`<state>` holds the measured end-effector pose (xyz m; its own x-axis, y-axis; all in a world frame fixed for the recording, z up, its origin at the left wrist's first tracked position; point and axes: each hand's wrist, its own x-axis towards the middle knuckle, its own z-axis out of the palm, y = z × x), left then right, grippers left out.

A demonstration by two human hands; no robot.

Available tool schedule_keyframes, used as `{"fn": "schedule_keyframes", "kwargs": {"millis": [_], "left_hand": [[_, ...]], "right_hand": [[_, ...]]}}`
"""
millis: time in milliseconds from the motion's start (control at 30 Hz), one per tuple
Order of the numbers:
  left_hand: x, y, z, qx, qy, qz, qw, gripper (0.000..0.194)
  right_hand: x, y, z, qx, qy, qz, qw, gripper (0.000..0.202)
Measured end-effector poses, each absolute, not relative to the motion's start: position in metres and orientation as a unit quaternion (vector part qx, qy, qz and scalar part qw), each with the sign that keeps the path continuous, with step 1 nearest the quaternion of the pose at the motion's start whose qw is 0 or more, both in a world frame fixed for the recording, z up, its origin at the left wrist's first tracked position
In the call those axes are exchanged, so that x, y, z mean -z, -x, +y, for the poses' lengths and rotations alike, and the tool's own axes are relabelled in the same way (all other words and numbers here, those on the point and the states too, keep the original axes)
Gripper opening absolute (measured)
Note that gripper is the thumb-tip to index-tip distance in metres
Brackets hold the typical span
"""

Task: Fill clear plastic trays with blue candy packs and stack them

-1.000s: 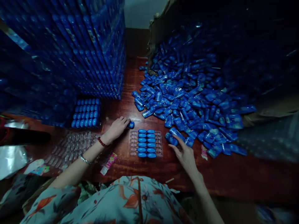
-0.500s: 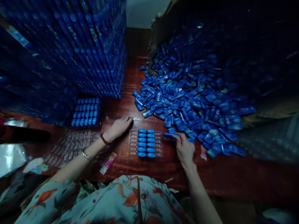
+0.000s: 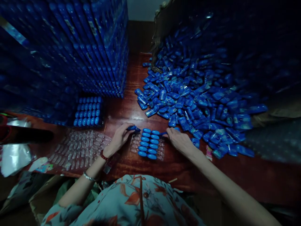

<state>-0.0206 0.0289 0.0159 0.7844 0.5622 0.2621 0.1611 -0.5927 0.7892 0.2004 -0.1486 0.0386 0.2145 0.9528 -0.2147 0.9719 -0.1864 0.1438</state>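
A clear plastic tray (image 3: 134, 145) lies on the dark red table in front of me, with two columns of glossy blue pieces (image 3: 153, 146) at its middle. My left hand (image 3: 120, 136) pinches a small blue packet (image 3: 133, 128) at the tray's upper left corner. At the upper right corner, my right hand (image 3: 176, 138) has its fingers closed on another blue packet (image 3: 163, 133), mostly hidden by the fingers. A large heap of loose blue packets (image 3: 183, 103) spreads just beyond my right hand.
Tall stacks of blue packs (image 3: 94, 53) stand at the left, with a block of blue pieces (image 3: 87, 111) at their foot. Empty clear trays (image 3: 80, 147) lie left of my left forearm. A dark cylinder (image 3: 30, 135) sits at the far left, and a wrapper (image 3: 208, 153) at the right.
My left hand has come nearer to the tray and now holds a blue packet. My right hand has moved left to the tray's upper right corner. The view has shifted slightly.
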Motion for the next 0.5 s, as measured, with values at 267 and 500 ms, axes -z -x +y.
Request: {"fn": "schedule_keyframes", "kwargs": {"millis": [267, 500], "left_hand": [[-0.02, 0.014, 0.05, -0.163, -0.933, 0.081, 0.312, 0.025], [-0.042, 0.005, 0.058, -0.04, -0.99, -0.021, 0.136, 0.021]], "right_hand": [[-0.053, -0.201, -0.142, 0.108, -0.737, 0.66, 0.101, 0.014], [-0.061, -0.193, -0.137, 0.091, -0.715, 0.675, 0.156, 0.022]]}}
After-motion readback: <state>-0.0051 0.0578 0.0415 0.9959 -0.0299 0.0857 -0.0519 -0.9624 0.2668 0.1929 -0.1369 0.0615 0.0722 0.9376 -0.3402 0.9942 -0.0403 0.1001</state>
